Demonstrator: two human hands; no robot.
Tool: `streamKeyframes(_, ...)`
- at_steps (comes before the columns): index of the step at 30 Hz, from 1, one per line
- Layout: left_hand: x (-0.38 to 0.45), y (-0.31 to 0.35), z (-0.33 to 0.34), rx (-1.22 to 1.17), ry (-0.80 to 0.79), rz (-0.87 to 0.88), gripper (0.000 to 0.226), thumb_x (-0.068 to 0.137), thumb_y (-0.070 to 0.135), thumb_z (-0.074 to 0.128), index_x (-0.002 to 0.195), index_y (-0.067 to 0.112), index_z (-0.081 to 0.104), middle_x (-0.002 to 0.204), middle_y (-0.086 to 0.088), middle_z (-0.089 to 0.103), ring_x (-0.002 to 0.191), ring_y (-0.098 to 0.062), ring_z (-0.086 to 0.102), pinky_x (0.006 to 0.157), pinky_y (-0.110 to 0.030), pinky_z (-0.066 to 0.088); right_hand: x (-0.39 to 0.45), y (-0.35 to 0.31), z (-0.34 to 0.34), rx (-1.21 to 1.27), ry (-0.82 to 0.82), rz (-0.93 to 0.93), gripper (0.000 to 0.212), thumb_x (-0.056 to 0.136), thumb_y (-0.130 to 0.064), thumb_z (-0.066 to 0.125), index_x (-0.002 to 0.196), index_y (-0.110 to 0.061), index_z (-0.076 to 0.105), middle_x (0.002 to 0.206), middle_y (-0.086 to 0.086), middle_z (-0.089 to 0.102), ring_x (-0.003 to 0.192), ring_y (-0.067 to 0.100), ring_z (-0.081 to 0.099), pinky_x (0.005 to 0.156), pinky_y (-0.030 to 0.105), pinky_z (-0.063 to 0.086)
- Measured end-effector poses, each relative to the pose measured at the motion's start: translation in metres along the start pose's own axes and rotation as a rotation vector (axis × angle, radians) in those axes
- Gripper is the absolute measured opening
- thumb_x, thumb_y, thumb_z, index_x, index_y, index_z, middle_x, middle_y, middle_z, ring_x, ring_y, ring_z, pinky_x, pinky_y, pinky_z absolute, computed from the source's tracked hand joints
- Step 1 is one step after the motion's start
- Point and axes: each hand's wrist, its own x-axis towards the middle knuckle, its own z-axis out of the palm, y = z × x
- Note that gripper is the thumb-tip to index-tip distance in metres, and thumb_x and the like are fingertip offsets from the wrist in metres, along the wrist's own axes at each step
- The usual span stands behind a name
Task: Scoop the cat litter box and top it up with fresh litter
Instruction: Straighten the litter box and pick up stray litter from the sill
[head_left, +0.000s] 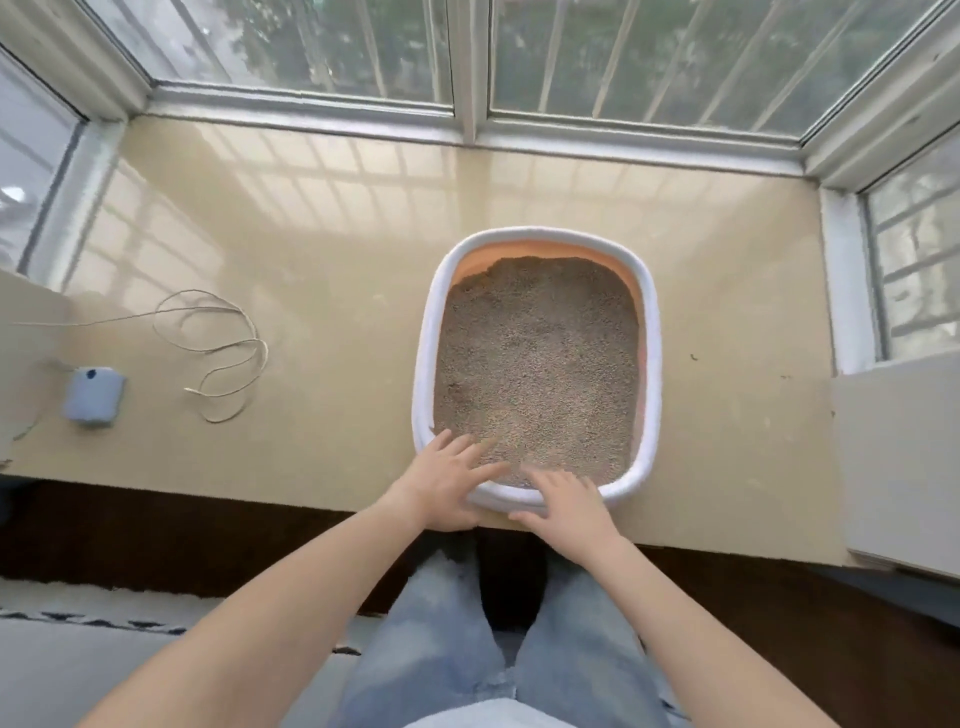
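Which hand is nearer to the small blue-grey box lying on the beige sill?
Left. The left hand is at the near-left corner of the white-rimmed litter tray, on the side toward the small blue-grey box; the right hand is farther right on the near rim.

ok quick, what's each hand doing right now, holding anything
Left hand: open, fingers spread over the near rim of the litter box, holding nothing.
Right hand: open, fingers straight over the same rim, holding nothing.

White-rimmed litter box (649, 332) (litter-filled) on ledge

Both hands (452, 486) (563, 501) outstretched, fingers spread
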Motion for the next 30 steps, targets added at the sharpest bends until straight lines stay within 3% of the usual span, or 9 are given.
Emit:
streamKeyframes(2,0.003,-0.013,0.012,0.045,-0.048,0.073,0.079,0.074,0.060,0.059,0.143,0.032,0.036,0.134,-0.003,0.051,0.123,-0.027,0.045,0.112,-0.047,0.022,0.002,-0.006,0.012,-0.071,-0.017,0.047,0.083,0.076,-0.076,0.017,0.140,-0.028,0.040,0.136,-0.003,0.053,0.126,0.021,0.047,0.110,0.047,0.024)
streamKeyframes(4,0.004,-0.021,0.020,0.073,-0.134,0.094,0.082,0.077,0.065,0.054,0.147,0.030,0.028,0.134,-0.003,0.050,0.127,-0.027,0.042,0.116,-0.046,0.014,0.006,-0.010,0.020,-0.126,0.011,0.082,0.088,0.071,-0.074,0.006,0.130,-0.025,0.050,0.126,-0.001,0.060,0.118,0.024,0.051,0.110,0.047,0.023)
streamKeyframes(7,0.007,-0.025,0.033,0.079,-0.123,0.099,0.071,0.082,0.068,0.044,0.140,0.026,0.040,0.119,-0.005,0.059,0.118,-0.029,0.051,0.116,-0.047,0.016,0.012,-0.015,0.031,-0.142,0.074,0.165,0.058,0.086,-0.063,0.029,0.110,-0.023,0.062,0.105,0.000,0.068,0.102,0.028,0.060,0.104,0.050,0.031)
streamKeyframes(10,0.015,-0.030,0.044,0.134,0.049,0.132,0.040,0.080,0.059,0.048,0.100,0.028,0.065,0.074,0.001,0.063,0.074,-0.025,0.064,0.097,-0.043,0.036,0.015,-0.019,0.039,-0.155,0.153,0.209,0.037,0.085,-0.054,0.045,0.087,-0.022,0.065,0.079,0.001,0.067,0.080,0.029,0.063,0.092,0.052,0.043)
streamKeyframes(13,0.018,-0.036,0.052,0.094,0.108,0.166,0.033,0.082,0.054,0.042,0.086,0.027,0.061,0.061,0.003,0.056,0.060,-0.023,0.058,0.082,-0.039,0.034,0.015,-0.016,0.043,-0.079,0.131,0.221,0.033,0.088,-0.051,0.049,0.098,-0.022,0.061,0.093,0.005,0.063,0.097,0.030,0.056,0.104,0.048,0.023)
streamKeyframes(16,0.020,-0.038,0.054,0.079,0.171,0.180,0.035,0.084,0.053,0.036,0.087,0.026,0.058,0.062,0.002,0.055,0.060,-0.023,0.056,0.077,-0.038,0.031,0.019,-0.013,0.039,-0.035,0.088,0.222,0.062,0.081,-0.061,0.017,0.107,-0.022,0.058,0.101,0.005,0.057,0.105,0.028,0.049,0.102,0.041,0.012)
streamKeyframes(19,0.026,-0.047,0.054,0.059,0.206,0.168,0.032,0.086,0.054,0.039,0.090,0.026,0.054,0.065,0.002,0.054,0.062,-0.024,0.055,0.075,-0.038,0.031,0.027,-0.011,0.031,-0.032,0.042,0.189,0.074,0.075,-0.065,0.004,0.113,-0.024,0.051,0.108,0.002,0.051,0.109,0.024,0.041,0.098,0.038,0.013)
streamKeyframes(30,0.079,-0.090,0.016,0.098,0.321,0.161,0.031,0.087,0.052,0.036,0.086,0.027,0.052,0.068,0.003,0.051,0.062,-0.024,0.054,0.068,-0.036,0.029,0.080,0.008,-0.021,0.081,0.076,0.192,0.082,0.068,-0.072,0.004,0.109,-0.019,0.051,0.114,0.003,0.051,0.113,0.023,0.039,0.097,0.040,0.020)
